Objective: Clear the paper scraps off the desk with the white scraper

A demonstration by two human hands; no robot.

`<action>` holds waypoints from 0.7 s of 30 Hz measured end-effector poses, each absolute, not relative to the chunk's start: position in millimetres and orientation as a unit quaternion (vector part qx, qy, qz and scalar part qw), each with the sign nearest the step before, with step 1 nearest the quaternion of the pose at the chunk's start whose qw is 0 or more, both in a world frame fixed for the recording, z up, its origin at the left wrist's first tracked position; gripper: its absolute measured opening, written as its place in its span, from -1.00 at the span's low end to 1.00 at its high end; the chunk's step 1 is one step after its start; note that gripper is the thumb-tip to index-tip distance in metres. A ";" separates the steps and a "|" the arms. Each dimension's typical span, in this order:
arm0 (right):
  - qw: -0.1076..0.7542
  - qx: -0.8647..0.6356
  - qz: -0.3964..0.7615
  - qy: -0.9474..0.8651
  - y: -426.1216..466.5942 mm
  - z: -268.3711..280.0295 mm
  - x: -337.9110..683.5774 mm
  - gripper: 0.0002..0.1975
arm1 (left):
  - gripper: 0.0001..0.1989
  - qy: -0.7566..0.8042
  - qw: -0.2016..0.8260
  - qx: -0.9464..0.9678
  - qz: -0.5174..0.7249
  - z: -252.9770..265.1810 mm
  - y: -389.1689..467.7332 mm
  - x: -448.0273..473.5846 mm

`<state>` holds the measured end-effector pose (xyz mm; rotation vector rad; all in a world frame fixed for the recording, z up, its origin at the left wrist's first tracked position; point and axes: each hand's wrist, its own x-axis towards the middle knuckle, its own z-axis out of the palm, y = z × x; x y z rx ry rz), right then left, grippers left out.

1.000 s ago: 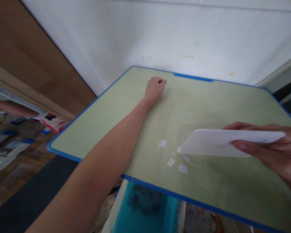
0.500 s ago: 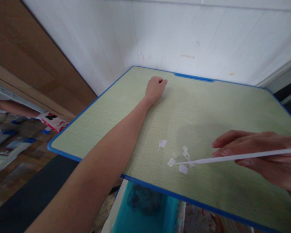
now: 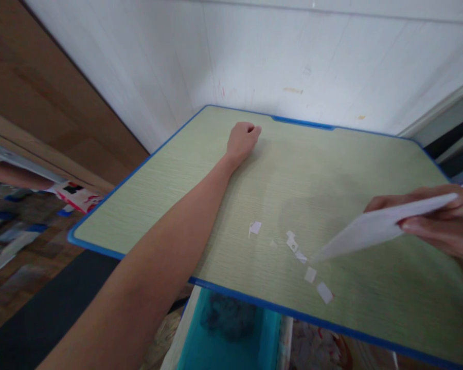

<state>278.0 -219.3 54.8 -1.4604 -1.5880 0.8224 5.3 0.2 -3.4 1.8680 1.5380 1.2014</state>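
Note:
My right hand [image 3: 440, 221] pinches a flat white piece of paper [image 3: 378, 231] between thumb and fingers. The paper tilts down to the left, and its blurred far tip is close to the tabletop. Several small white paper scraps [image 3: 310, 275] lie on the pale green table [image 3: 332, 169], left of that tip and below it. One pair of scraps [image 3: 256, 227] lies a little apart, nearer my left forearm. My left hand [image 3: 243, 140] rests as a loose fist on the far part of the table, with nothing showing in it.
A blue rim [image 3: 239, 298] edges the table, and a white wall [image 3: 254, 61] stands behind it. Below the front edge is a teal bin [image 3: 219, 354] with a dark fluffy mass inside. At left are a brown cardboard panel [image 3: 42, 97] and another person's arm [image 3: 17, 174].
My right hand has lifted slightly and turned the paper from edge-on to showing its broad face. Two scraps have shifted right and toward the front edge. My left hand stays put.

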 end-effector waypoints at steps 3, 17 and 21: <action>0.441 -0.574 0.298 -0.623 -216.0 44.1 274.6 -0.76 | -0.64 0.558 0.221 0.675 0.429 -3.7 0.8 4.9; 0.311 -0.282 0.455 -0.786 -206.6 48.0 264.2 -0.80 | -0.65 0.557 0.216 0.677 0.430 -3.4 0.5 5.7; 0.280 -0.273 0.481 -0.784 -211.4 46.3 272.6 -0.80 | -0.67 0.557 0.206 0.682 0.427 -3.8 1.3 5.1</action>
